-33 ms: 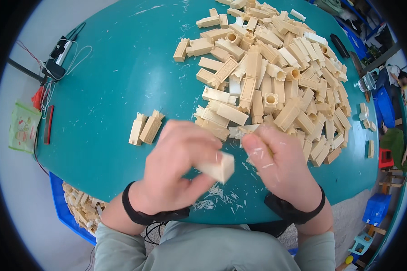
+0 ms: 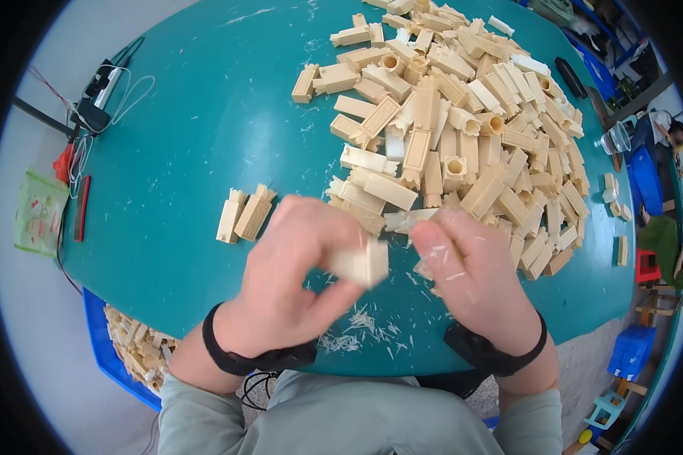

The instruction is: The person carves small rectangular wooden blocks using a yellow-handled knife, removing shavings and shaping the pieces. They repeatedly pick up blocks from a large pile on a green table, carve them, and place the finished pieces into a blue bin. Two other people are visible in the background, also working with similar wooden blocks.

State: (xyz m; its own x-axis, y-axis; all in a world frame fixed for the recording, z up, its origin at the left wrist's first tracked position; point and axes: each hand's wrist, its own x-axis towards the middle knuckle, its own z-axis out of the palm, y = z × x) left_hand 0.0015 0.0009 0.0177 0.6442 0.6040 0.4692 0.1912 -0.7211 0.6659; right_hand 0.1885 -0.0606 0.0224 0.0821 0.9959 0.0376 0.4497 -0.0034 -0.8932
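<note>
The pale block [image 2: 369, 264] had shifted slightly toward 11 o'clock since the earlier frame, and its square end, tipped toward 4 o'clock then, had swung round nearer 3 o'clock; the left hand [image 2: 290, 267] had risen a little with it, while the pile and the two loose blocks lay as before. The fingers of the left hand were closed around the block, holding it above the near part of the worktop [image 2: 176, 205], its outline blurred. At 3 o'clock from it, just beside, the right hand [image 2: 484, 271] had its fingers curled in and its thumb laid across; whether they gripped anything I could not tell. Pale flecks clung to that hand, and both wrists wore black wristbands [image 2: 240, 362].

Taking the held block as the clock's centre, the large pile [image 2: 426, 106] of cream and tan blocks spread at 1 o'clock, some with round holes in their ends. The two loose blocks [image 2: 231, 216] lay side by side at 10 o'clock, well apart from the pile. Thin shavings [image 2: 363, 327] were scattered at 6 o'clock, and a blue bin [image 2: 92, 318] of similar pieces stood at 8 o'clock, below the worktop's edge
</note>
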